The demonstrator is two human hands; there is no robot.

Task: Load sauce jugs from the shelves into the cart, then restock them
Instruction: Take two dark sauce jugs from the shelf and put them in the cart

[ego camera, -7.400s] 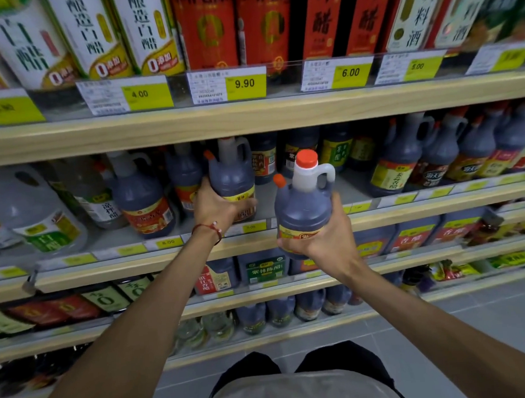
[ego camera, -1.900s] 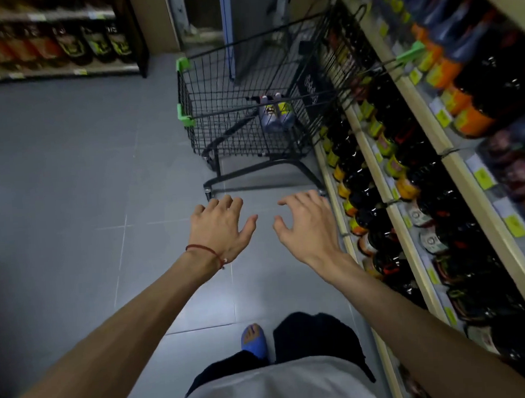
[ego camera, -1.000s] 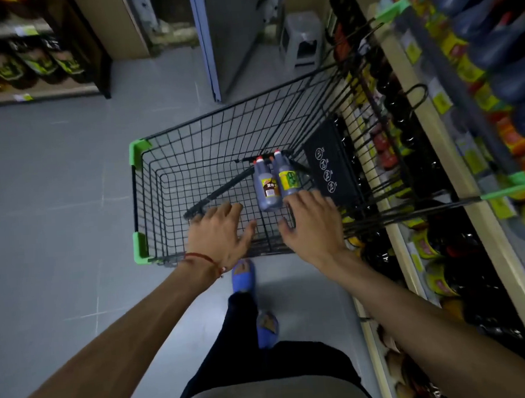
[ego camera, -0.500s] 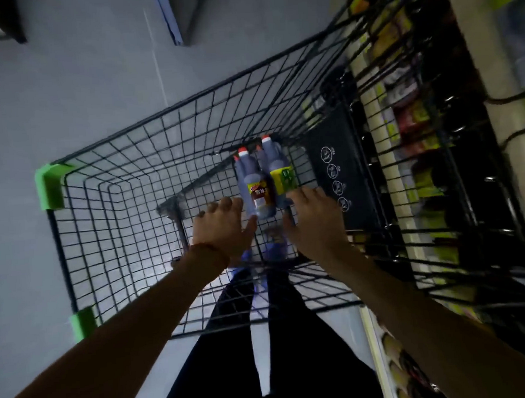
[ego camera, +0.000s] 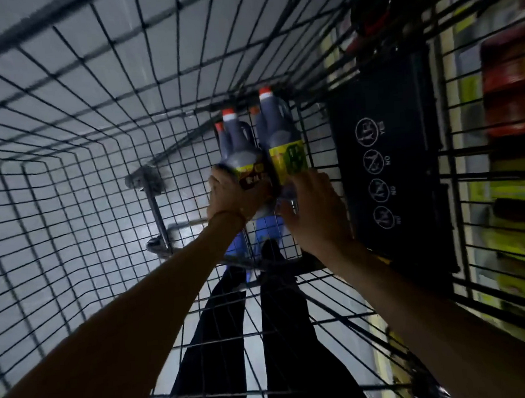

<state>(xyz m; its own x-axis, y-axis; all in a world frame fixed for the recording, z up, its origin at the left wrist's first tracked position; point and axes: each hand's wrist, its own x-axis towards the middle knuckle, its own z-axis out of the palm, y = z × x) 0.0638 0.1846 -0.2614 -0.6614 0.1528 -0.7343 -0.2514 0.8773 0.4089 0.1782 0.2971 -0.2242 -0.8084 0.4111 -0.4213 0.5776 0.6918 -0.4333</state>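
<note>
One each: left hand (ego camera: 233, 197) clamps left jug (ego camera: 240, 151) at its base, right hand (ego camera: 314, 208) right jug (ego camera: 282, 139); both lie in the cart (ego camera: 384, 105), caps toward 12 o'clock.

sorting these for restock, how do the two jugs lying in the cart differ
Label: the left jug has a yellow and dark red label, the right jug a yellow one with a green mark. Position: the right jug's cap lies further toward the far wall of the cart than the left jug's. Shared: both are dark, red-capped, lying side by side.
</note>
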